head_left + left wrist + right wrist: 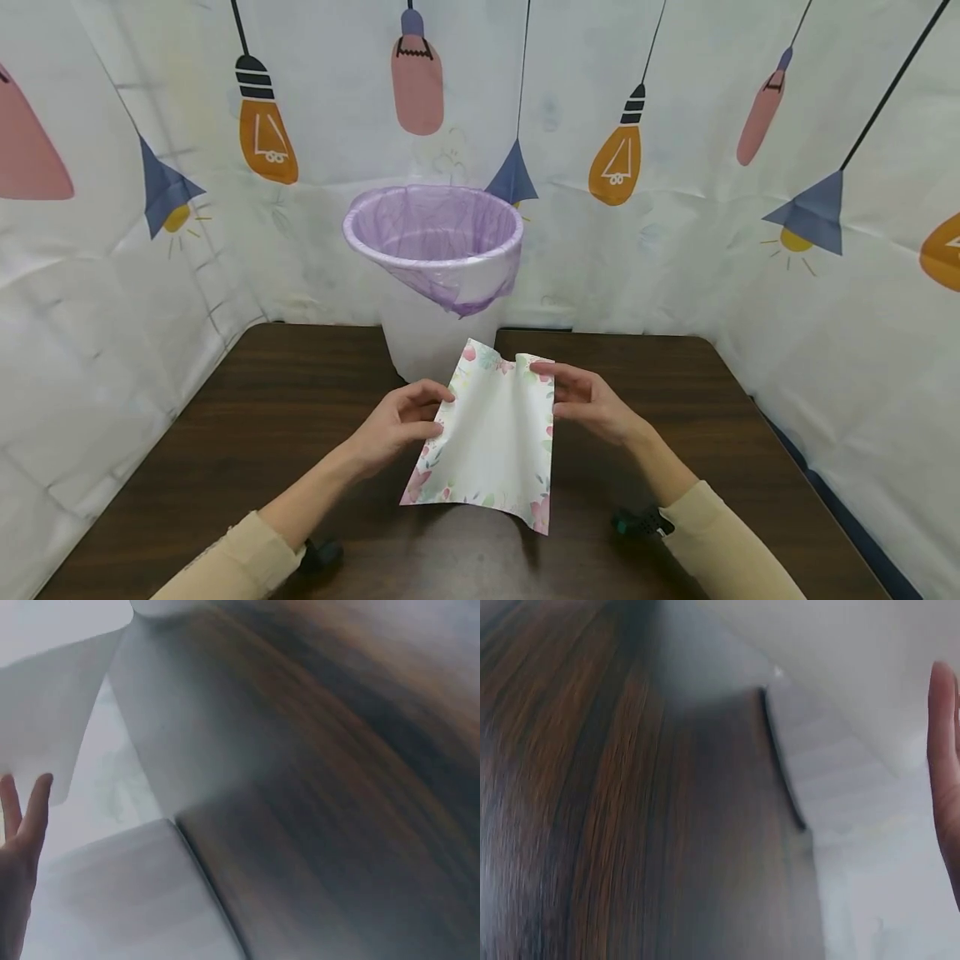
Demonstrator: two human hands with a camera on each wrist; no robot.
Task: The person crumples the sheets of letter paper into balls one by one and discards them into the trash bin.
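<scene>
A white paper sheet point(491, 437) with a floral border is held just above the dark wooden table point(225, 442), its near edge drooping toward the tabletop. My left hand point(401, 423) pinches its left edge. At the top right corner, my right hand point(581, 400) pinches the sheet. The paper buckles slightly between the two hands. In the left wrist view, the paper point(45, 712) shows as a pale blur beside two fingers point(34, 814). The right wrist view is blurred and shows one finger point(945, 765) at the right edge.
A white bin point(438, 333) lined with a purple bag point(435, 233) stands at the table's far edge, just beyond the paper. White curtains printed with lamps and bulbs point(262, 125) close in the back and both sides.
</scene>
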